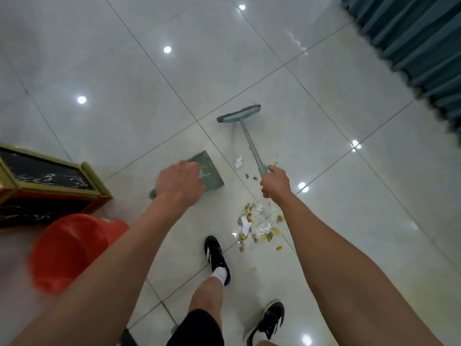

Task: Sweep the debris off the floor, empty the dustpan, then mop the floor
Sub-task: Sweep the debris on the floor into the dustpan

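A: What sits at the far left?

B: A black marble-patterned cabinet [42,181] with gold trim and a red base. Just near of it stands a red bucket [67,250], blurred, partly behind the left forearm.

A: And the left hand [178,182]?

B: Its fingers are curled round the handle of a green dustpan [208,172]; the handle's end pokes out at the left of the fist. The pan itself lies just beyond the knuckles, over the pale tiled floor [124,83]. Whether it touches the floor I cannot tell.

A: Moving right?

B: A black shoe with white stripes [217,258] stands near the middle, and a second shoe [268,323] nearer and to the right. Between the arms lies the debris [259,226]: brownish bits, yellow scraps, white paper and a piece of clear plastic, scattered on the tiles. A small white crumpled scrap [238,162] lies farther off, between the dustpan and the broom shaft.

A: The right hand [274,182]?

B: It grips the near end of the broom's shaft. The broom [239,113] reaches far and left from the fist, its green head with grey bristles resting beyond the debris, well apart from it.

A: At the far right?

B: A teal pleated curtain [411,43] hangs down to the floor.
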{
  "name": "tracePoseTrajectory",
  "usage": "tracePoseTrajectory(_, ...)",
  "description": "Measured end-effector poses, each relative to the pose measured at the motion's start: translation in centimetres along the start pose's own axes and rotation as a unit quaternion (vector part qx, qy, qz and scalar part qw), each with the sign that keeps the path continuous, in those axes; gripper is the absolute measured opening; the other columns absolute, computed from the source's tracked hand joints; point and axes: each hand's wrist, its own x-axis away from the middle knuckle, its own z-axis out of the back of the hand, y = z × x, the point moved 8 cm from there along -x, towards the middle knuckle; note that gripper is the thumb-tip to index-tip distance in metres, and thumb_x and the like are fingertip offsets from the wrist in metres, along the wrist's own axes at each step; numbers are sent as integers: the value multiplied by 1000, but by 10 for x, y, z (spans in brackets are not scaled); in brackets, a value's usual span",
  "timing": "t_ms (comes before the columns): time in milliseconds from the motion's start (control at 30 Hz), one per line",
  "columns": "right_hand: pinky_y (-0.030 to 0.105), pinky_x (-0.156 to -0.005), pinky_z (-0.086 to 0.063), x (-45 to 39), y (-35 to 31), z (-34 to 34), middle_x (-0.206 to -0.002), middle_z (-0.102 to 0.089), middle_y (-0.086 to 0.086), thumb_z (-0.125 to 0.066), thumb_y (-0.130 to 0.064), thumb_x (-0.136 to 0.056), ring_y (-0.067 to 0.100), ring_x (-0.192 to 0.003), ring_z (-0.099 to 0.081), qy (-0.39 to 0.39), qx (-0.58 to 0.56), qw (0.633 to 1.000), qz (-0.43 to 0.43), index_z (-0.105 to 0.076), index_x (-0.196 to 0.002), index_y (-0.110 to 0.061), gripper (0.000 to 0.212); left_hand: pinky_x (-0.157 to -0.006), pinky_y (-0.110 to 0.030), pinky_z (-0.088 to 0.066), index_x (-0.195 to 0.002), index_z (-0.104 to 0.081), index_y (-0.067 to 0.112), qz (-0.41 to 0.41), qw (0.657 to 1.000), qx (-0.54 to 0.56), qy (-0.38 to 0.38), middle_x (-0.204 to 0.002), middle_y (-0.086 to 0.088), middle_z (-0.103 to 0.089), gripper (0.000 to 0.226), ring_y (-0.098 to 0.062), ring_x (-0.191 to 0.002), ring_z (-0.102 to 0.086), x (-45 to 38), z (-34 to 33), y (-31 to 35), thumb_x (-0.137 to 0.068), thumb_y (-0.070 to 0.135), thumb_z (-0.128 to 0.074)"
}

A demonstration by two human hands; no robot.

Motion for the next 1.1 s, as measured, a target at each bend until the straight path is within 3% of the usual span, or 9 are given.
tracePoseTrajectory(67, 30, -49, -44, -11, -8, -7, -111, -61, 14, -40, 4, -95, 23, -67, -55, -10, 27, 1000, -11, -44, -148, -13, 56, -63, -33, -40, -100, -66, 24, -4, 1000, 11, 4, -89, -6, -66, 17, -30, -77, -62, -7, -3, -5, -87, 28, -55)
tracePoseTrajectory(167, 27, -45, -42, -17, 0, -11, -86, -56, 12, -33, 7, -94, 22, -62, -52, -35, 87, 995, -33, -54, -138, -10, 52, -60, -32, -40, -99, -65, 23, -8, 1000, 11, 2, -79, -4, -59, 17, -27, -67, -53, -6, -7, -10, -87, 29, -54)
tracePoseTrajectory(267, 26, -43, -44, -4, 28, -9, -95, -58, 15, -35, 5, -94, 24, -60, -53, -42, 134, 989, -44, -51, -142, -11, 53, -58, -32, -39, -96, -65, 23, -7, 1000, 12, 6, -70, 2, -43, 14, -25, -62, -46, -1, -7, -9, -87, 29, -55)
tracePoseTrajectory(367, 28, -47, -46, 25, 67, -8, -105, -62, 15, -39, 2, -95, 20, -60, -53, -44, 124, 990, -47, -48, -145, -10, 52, -61, -33, -41, -98, -65, 24, -6, 1000, 12, -2, -77, -3, -52, 15, -26, -66, -46, 13, -6, -1, -89, 29, -54)
tracePoseTrajectory(533, 25, -46, -34, 81, 141, 2, -83, -56, 11, -35, 7, -88, 20, -53, -40, -51, 73, 992, -93, -54, -140, -13, 59, -63, -33, -42, -97, -65, 22, 1, 1000, 8, -8, -87, -6, -62, 15, -27, -68, -50, 57, -8, 21, -90, 26, -52)
tracePoseTrajectory(733, 28, -49, -31, 144, 223, 35, -80, -53, 12, -32, 7, -90, 21, -60, -35, -72, 95, 989, -90, -56, -138, -14, 58, -63, -35, -43, -100, -66, 22, 36, 999, 11, 16, -82, -5, -58, 17, -27, -69, -52, 159, -23, 42, -92, 27, -51)
tracePoseTrajectory(833, 29, -51, -34, 177, 266, 57, -85, -56, 15, -31, 8, -86, 24, -66, -38, -81, 115, 986, -88, -56, -136, -8, 58, -62, -35, -43, -100, -67, 24, 49, 998, 17, 26, -79, -5, -58, 18, -27, -67, -52, 217, -31, 53, -92, 27, -51)
tracePoseTrajectory(967, 25, -47, -38, 218, 321, 86, -95, -59, 16, -33, 2, -91, 22, -59, -44, -89, 124, 984, -95, -49, -144, -15, 58, -61, -34, -43, -98, -67, 22, 46, 998, 15, 25, -78, -5, -60, 18, -27, -65, -53, 274, -43, 75, -90, 22, -51)
tracePoseTrajectory(1100, 23, -44, -37, 249, 362, 108, -92, -58, 14, -34, 0, -91, 21, -56, -45, -88, 127, 983, -99, -46, -148, -18, 61, -62, -36, -47, -102, -67, 22, 47, 999, -15, 21, -82, -7, -63, 20, -27, -67, -56, 300, -53, 87, -92, 26, -51)
